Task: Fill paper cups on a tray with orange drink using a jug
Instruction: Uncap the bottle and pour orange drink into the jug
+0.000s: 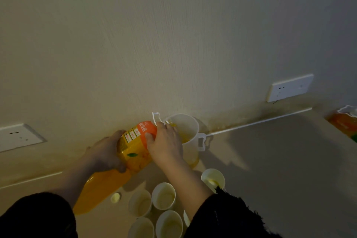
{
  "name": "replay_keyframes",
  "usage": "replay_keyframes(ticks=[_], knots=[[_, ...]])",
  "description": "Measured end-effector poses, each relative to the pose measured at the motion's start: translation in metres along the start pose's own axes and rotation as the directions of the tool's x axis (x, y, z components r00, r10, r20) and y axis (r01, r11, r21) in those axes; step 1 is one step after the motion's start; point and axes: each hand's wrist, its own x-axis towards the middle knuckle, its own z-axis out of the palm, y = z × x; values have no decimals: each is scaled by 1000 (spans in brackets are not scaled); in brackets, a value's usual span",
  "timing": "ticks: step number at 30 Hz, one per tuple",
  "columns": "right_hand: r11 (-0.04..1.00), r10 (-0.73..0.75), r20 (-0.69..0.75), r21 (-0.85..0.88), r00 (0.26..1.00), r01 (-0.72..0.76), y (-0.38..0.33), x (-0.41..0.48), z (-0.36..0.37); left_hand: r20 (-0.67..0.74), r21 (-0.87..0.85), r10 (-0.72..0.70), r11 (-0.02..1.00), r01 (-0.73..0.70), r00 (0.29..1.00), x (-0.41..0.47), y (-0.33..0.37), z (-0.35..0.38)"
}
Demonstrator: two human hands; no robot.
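A large bottle of orange drink [133,149] is tipped to the right, its neck over a translucent white jug [186,127] that stands by the wall. Orange liquid shows inside the jug. My left hand [107,152] grips the bottle's middle from the left. My right hand [166,143] holds the bottle near its neck, in front of the jug. Several white paper cups [163,196] stand in a cluster below the bottle; my right sleeve hides part of them. I cannot make out the tray under them.
A small bottle cap [115,197] lies left of the cups. Wall sockets sit at the left [17,137] and right [289,88]. An orange packet [343,123] lies at the right edge. The wall rises just behind the jug.
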Motion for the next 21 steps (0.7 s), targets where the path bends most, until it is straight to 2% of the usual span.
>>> replay_keyframes(ticks=[21], knots=[[1000,-10,-8,-16,1000,10,0,0,-2,-6,-4,4,1000,-4,1000,1,0,-2]])
